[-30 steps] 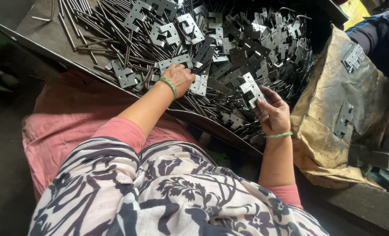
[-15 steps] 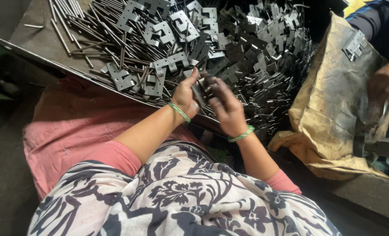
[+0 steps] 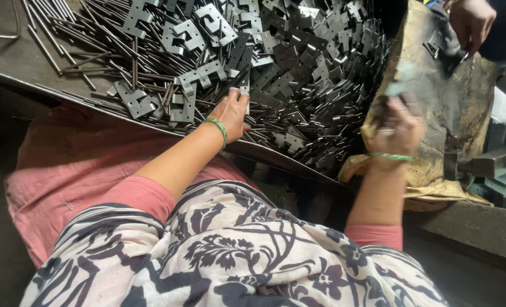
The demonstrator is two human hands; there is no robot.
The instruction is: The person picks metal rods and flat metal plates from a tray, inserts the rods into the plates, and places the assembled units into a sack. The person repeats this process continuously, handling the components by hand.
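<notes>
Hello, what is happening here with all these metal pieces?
A person sits at a metal tray heaped with flat metal brackets and thin rods. Their left hand rests on the pile, touching a bracket. Their right hand, blurred, is raised by a dirty brown sack. Another person's hand reaches in at top right.

Half a second ago my two hands were together at the near edge of the heap; now they are well apart. My left hand [image 3: 231,112] has gone back onto the pile of stamped metal brackets [image 3: 298,62], fingers on a piece just beside the thin steel rods [image 3: 82,40]. My right hand [image 3: 399,126] has swung off to the right and is raised against the stained brown sack [image 3: 463,102], blurred, so I cannot tell what its grip carries. Another person's hand [image 3: 471,23] now shows at the sack's top.
</notes>
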